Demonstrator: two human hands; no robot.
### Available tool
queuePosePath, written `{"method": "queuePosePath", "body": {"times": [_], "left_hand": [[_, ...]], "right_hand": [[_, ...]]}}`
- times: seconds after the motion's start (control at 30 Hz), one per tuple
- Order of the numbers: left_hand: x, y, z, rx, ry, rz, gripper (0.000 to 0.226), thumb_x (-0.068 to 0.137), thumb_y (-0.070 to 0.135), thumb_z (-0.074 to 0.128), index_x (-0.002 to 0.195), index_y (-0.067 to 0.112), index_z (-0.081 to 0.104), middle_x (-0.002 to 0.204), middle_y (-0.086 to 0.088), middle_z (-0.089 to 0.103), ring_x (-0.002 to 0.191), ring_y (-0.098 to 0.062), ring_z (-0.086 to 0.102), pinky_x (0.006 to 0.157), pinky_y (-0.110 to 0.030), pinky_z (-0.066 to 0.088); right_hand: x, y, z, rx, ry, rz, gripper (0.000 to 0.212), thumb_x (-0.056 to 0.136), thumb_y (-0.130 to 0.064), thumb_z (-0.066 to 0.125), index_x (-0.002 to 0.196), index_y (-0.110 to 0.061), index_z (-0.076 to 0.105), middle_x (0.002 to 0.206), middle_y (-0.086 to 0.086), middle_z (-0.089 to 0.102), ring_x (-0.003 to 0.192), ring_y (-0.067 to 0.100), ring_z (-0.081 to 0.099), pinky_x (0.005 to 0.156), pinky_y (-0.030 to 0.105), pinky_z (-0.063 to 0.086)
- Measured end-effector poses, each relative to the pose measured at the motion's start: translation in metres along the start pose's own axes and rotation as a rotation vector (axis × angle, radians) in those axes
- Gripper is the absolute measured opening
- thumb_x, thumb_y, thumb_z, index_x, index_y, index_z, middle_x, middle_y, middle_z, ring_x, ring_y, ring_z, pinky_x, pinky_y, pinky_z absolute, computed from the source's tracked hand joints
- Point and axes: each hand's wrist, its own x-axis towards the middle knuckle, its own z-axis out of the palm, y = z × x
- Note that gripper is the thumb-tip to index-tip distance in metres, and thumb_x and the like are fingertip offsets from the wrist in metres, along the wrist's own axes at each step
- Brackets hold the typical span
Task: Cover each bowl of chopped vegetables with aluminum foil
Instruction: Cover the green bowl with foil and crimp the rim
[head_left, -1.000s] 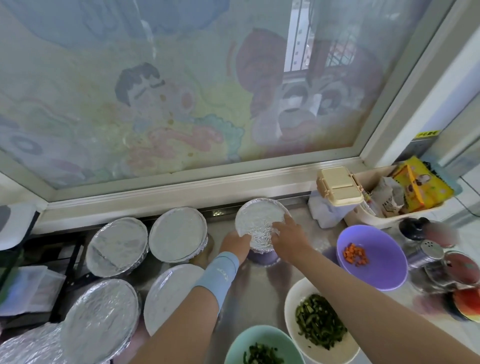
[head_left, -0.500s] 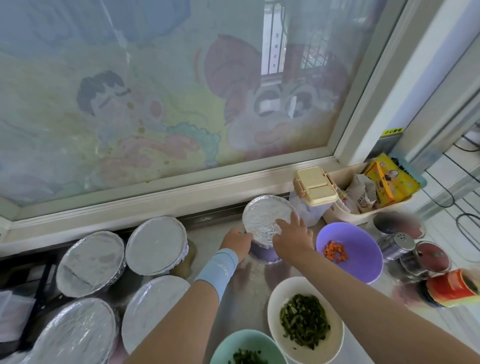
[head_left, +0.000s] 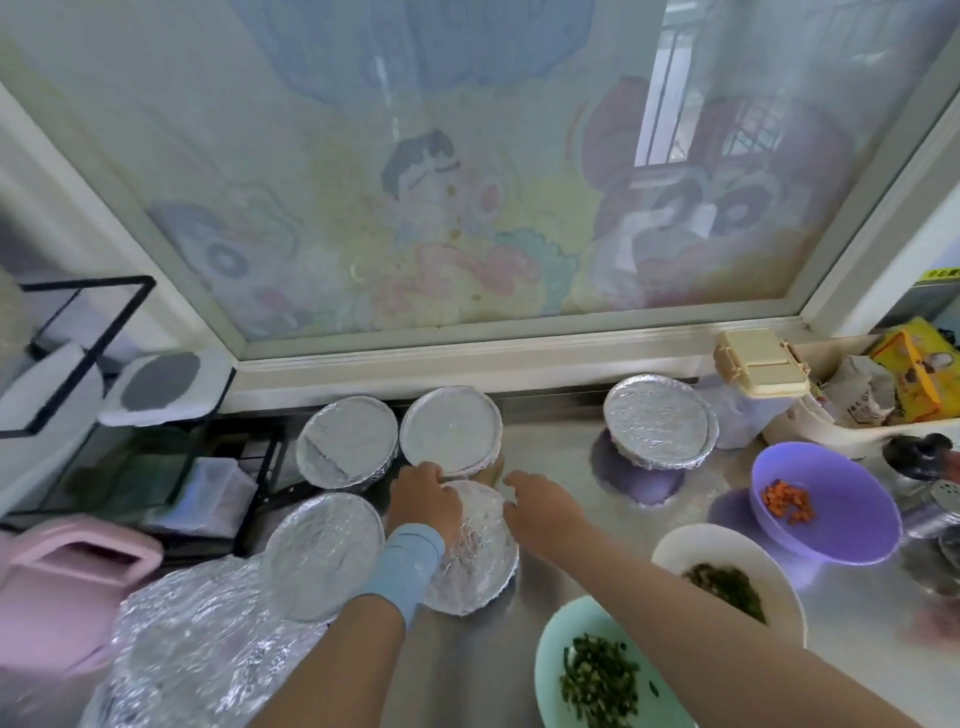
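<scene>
**Foil-wrapped centre bowl under both hands**

Working in a tight pocket at lower centre, at a wrapped centre bowl (head_left: 478, 561). Hemmed there by a left covered bowl (head_left: 322, 553) just beside it, with a far-left covered bowl (head_left: 347, 441) and a far covered bowl (head_left: 451, 433) just past its upper rim. Finding bare steel counter (head_left: 561, 457) only toward the right, up to a fifth covered bowl (head_left: 657, 428) at upper right.

Laying the left hand (head_left: 423, 499), with a blue wristband (head_left: 405, 564), across the foil top and curling its fingers over the far rim, gripping it. Touching the rim's upper right with the right hand (head_left: 540, 506), fingers loosely bent. Impossible to tell whether it is pinching foil or merely resting.

Lining the right side with uncovered bowls: a purple bowl (head_left: 857, 525) of orange dice, and a white bowl (head_left: 675, 553) and a mint bowl (head_left: 550, 644) of chopped greens. Spreading across lower left, a loose foil sheet (head_left: 192, 649) beside a pink container (head_left: 67, 582). Filling the upper frame, a window (head_left: 467, 182) with faded cartoon film.
</scene>
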Motion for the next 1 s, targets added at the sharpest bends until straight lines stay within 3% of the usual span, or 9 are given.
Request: {"method": "queuePosePath", "body": {"times": [0.2, 0.27, 0.33, 0.43, 0.57, 0.7, 0.8, 0.9, 1.0], "left_hand": [[0.001, -0.037, 0.001, 0.083, -0.246, -0.073, 0.055, 0.094, 0.027, 0.044, 0.148, 0.018, 0.034, 0.148, -0.009, 0.04, 0.131, -0.031, 0.046, 0.105, -0.042, 0.043], [0.002, -0.036, 0.001, 0.085, -0.257, -0.079, 0.056, 0.095, 0.027, 0.043, 0.149, 0.018, 0.031, 0.15, -0.008, 0.037, 0.132, -0.031, 0.044, 0.104, -0.041, 0.042], [0.005, -0.03, 0.004, 0.099, -0.276, -0.062, 0.055, 0.095, 0.028, 0.043, 0.148, 0.02, 0.032, 0.15, -0.006, 0.038, 0.132, -0.031, 0.045, 0.104, -0.042, 0.043], [0.012, -0.016, 0.006, 0.087, -0.301, -0.034, 0.042, 0.095, 0.03, 0.043, 0.136, 0.02, 0.046, 0.132, -0.007, 0.055, 0.115, -0.03, 0.057, 0.098, -0.043, 0.049], [0.012, 0.008, 0.016, -0.049, -0.365, -0.048, 0.033, 0.097, 0.027, 0.043, 0.126, 0.015, 0.052, 0.125, -0.009, 0.06, 0.097, -0.026, 0.058, 0.082, -0.034, 0.048], [0.006, 0.025, 0.031, -0.267, -0.429, -0.072, 0.049, 0.094, 0.025, 0.046, 0.141, 0.012, 0.046, 0.142, -0.011, 0.05, 0.123, -0.03, 0.052, 0.103, -0.039, 0.043], [0.001, 0.031, 0.039, -0.357, -0.446, -0.099, 0.056, 0.096, 0.025, 0.047, 0.15, 0.016, 0.036, 0.152, -0.006, 0.04, 0.133, -0.029, 0.044, 0.109, -0.038, 0.038], [-0.005, 0.033, 0.044, -0.545, -0.462, -0.26, 0.059, 0.095, 0.021, 0.047, 0.152, 0.021, 0.029, 0.149, -0.006, 0.04, 0.127, -0.035, 0.048, 0.1, -0.048, 0.049], [-0.008, 0.033, 0.046, -0.68, -0.51, -0.378, 0.05, 0.097, 0.018, 0.046, 0.146, 0.017, 0.036, 0.126, -0.009, 0.049, 0.108, -0.031, 0.054, 0.086, -0.047, 0.056]], "right_hand": [[-0.003, -0.002, 0.022, 0.048, -0.025, 0.186, 0.047, 0.094, -0.021, 0.045, 0.14, -0.017, 0.043, 0.136, 0.008, 0.055, 0.124, 0.027, 0.052, 0.1, 0.032, 0.041], [-0.006, 0.001, 0.021, 0.066, -0.015, 0.239, 0.038, 0.091, -0.024, 0.045, 0.126, -0.017, 0.054, 0.126, 0.009, 0.061, 0.115, 0.028, 0.057, 0.091, 0.031, 0.044], [-0.006, 0.007, 0.021, 0.063, -0.006, 0.263, 0.025, 0.085, -0.024, 0.045, 0.1, -0.017, 0.063, 0.109, 0.007, 0.067, 0.1, 0.027, 0.062, 0.077, 0.028, 0.044], [-0.005, 0.02, 0.015, 0.09, 0.006, 0.306, 0.021, 0.08, -0.019, 0.044, 0.087, -0.015, 0.064, 0.099, 0.007, 0.069, 0.09, 0.026, 0.063, 0.072, 0.026, 0.043], [-0.01, 0.039, -0.004, 0.146, 0.038, 0.355, 0.026, 0.091, -0.015, 0.043, 0.103, -0.008, 0.065, 0.105, 0.014, 0.068, 0.099, 0.032, 0.064, 0.078, 0.03, 0.048], [-0.012, 0.062, -0.026, 0.283, 0.145, 0.43, 0.031, 0.093, -0.016, 0.042, 0.113, -0.003, 0.063, 0.112, 0.019, 0.065, 0.104, 0.035, 0.062, 0.086, 0.039, 0.05], [-0.013, 0.074, -0.038, 0.359, 0.22, 0.495, 0.037, 0.094, -0.019, 0.049, 0.127, -0.007, 0.055, 0.126, 0.013, 0.061, 0.118, 0.032, 0.056, 0.096, 0.035, 0.042], [-0.023, 0.079, -0.042, 0.355, 0.205, 0.582, 0.035, 0.094, -0.022, 0.048, 0.123, -0.005, 0.059, 0.126, 0.015, 0.062, 0.116, 0.033, 0.059, 0.092, 0.033, 0.046], [-0.031, 0.074, -0.034, 0.604, 0.001, 0.656, 0.035, 0.096, -0.016, 0.043, 0.125, -0.001, 0.056, 0.118, 0.02, 0.062, 0.103, 0.035, 0.064, 0.075, 0.039, 0.057]]}}
